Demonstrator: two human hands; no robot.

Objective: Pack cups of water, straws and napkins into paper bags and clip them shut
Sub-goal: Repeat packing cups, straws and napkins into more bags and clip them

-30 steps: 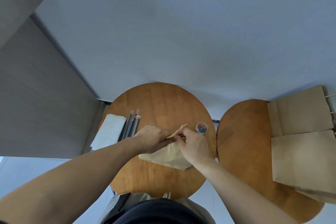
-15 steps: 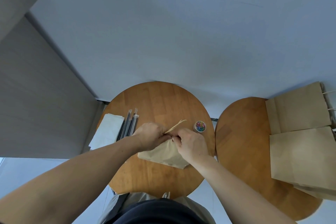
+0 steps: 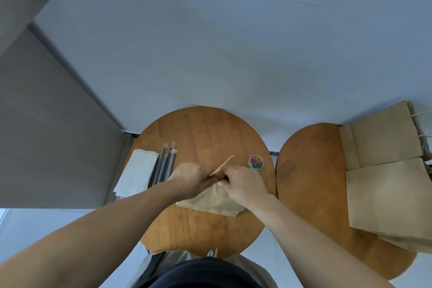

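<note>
Hardly any shift since a second ago: we see both hands at the same spot on the bag (image 3: 210,201), and its fold (image 3: 223,166) pokes up between them as before. Left hand (image 3: 190,179): fingers curled round the bag's upper left part, gripping it. Right hand (image 3: 245,186): fingers curled in, pinching the bag's top just below the fold. We can't tell whether a clip sits under them. Their knuckles nearly touch.

The bag sits mid-table (image 3: 205,131), its body spreading from under the hands toward the near edge.

Napkins (image 3: 136,175): white stack at the left edge. Straws (image 3: 163,166): dark, wrapped, just beside the napkins on their right, running far to near, with the near ends hidden by the left forearm. Clip tub (image 3: 256,162): small, round, full of coloured clips, near the right edge, just beyond the right hand and apart from it.

Second table (image 3: 308,170) stands to the right across a narrow gap. Spare bags (image 3: 383,196) lie flat and overlapping along its right edge. The far one has twine handles, and the near ones overhang the edge.
</note>
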